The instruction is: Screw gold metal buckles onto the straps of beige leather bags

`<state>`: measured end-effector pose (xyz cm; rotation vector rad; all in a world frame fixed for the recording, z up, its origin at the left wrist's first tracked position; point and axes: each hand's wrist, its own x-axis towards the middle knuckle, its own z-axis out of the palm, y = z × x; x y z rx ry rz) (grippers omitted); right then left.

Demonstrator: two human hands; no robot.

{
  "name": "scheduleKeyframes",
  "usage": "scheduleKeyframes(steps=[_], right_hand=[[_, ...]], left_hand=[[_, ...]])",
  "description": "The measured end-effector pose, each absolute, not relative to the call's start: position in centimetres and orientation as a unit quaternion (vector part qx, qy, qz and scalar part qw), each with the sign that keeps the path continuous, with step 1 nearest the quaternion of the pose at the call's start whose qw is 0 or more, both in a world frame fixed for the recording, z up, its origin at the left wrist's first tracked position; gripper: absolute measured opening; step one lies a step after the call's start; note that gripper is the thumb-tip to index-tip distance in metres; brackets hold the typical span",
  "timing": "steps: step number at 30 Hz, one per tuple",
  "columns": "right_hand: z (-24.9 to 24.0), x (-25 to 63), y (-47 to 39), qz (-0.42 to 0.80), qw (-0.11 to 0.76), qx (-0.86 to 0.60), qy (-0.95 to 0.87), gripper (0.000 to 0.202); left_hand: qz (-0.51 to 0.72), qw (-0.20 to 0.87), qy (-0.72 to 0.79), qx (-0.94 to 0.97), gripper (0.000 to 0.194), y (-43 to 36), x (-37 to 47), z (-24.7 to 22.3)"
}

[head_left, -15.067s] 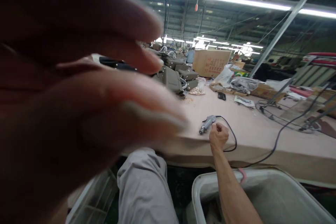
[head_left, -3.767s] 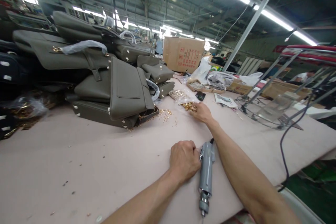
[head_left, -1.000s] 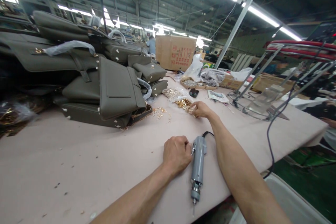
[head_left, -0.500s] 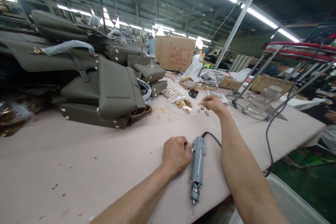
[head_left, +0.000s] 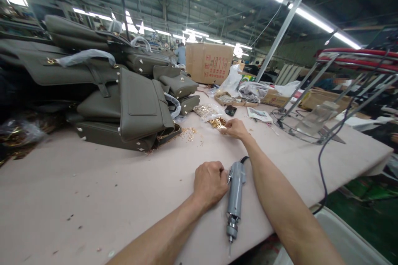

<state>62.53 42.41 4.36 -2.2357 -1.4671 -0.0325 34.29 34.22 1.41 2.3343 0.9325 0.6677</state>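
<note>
My left hand [head_left: 210,183] rests on the pale table [head_left: 149,198] with its fingers curled closed, right beside the upper end of a grey electric screwdriver [head_left: 235,194]. Whatever those fingers may hold is hidden. Farther forward, my right hand [head_left: 235,128] is at the near right edge of a clear plastic bag of gold metal parts [head_left: 218,122]. Its fingers are pressed together, and what lies between them is too small to make out. Small gold pieces [head_left: 189,133] lie scattered left of that bag.
Dark olive bags [head_left: 143,105] are piled at the left. A cardboard box [head_left: 208,62] stands at the back. At the right are an upturned metal-legged stool [head_left: 298,99], a clear jar [head_left: 320,118] and a hanging black cable [head_left: 321,165]. A phone [head_left: 230,110] lies near the plastic bags.
My right hand has moved left, from the small metal pieces on the table to the bag of gold parts. My left hand has stayed beside the screwdriver. The view has shifted slightly.
</note>
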Motion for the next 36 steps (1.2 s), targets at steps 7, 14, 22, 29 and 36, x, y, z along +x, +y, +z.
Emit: scheduleKeyframes(steps=[7, 14, 22, 29, 36], right_hand=[[3.1, 63.1, 43.1, -0.021, 0.206, -0.816, -0.54, 0.008], [5.7, 66.0, 40.8, 0.036, 0.425, -0.784, -0.451, 0.02], [5.7, 65.1, 41.0, -0.137, 0.393, -0.771, -0.481, 0.017], [2.7, 62.9, 43.3, -0.055, 0.182, -0.798, -0.572, 0.03], [2.6, 63.5, 43.6, -0.021, 0.143, -0.81, -0.569, 0.02]], left_hand=[[0.242, 0.271, 0.345, 0.865, 0.023, 34.3, 34.3, 1.4], [0.242, 0.277, 0.345, 0.863, 0.023, 34.2, 34.2, 1.6], [0.242, 0.272, 0.341, 0.867, 0.023, 34.1, 34.2, 1.4], [0.242, 0.268, 0.343, 0.867, 0.024, 34.1, 34.3, 1.0], [0.231, 0.271, 0.343, 0.869, 0.025, 34.1, 34.2, 1.2]])
